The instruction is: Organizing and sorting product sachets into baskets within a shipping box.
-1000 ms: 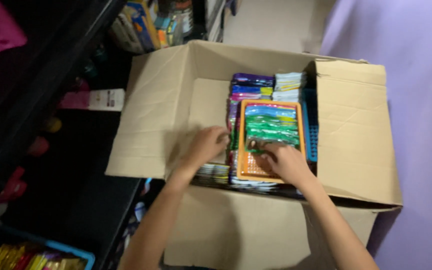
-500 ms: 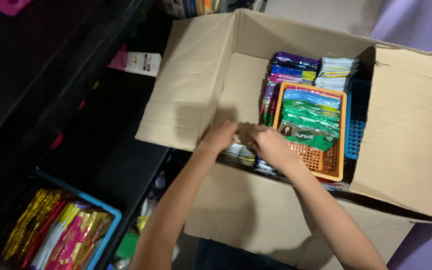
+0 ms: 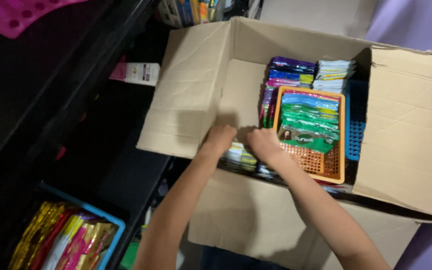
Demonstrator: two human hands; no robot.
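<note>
Our hands in the open brown cardboard box [image 3: 191,95]
Left hand [image 3: 219,138] and right hand [image 3: 263,144] grasp flat, glossy yellow-white sachet packs [image 3: 242,156] beside the orange plastic mesh basket [image 3: 321,162].

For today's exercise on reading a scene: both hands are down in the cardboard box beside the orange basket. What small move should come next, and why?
Probably lift the small packets straight up. Both the left hand and right hand rest on that stack, wedged between the bare box wall and the orange basket, so sideways room looks tight.

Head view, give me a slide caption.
Both hands, left hand and right hand, reach into a cardboard box of sachets beside an orange basket.
</note>
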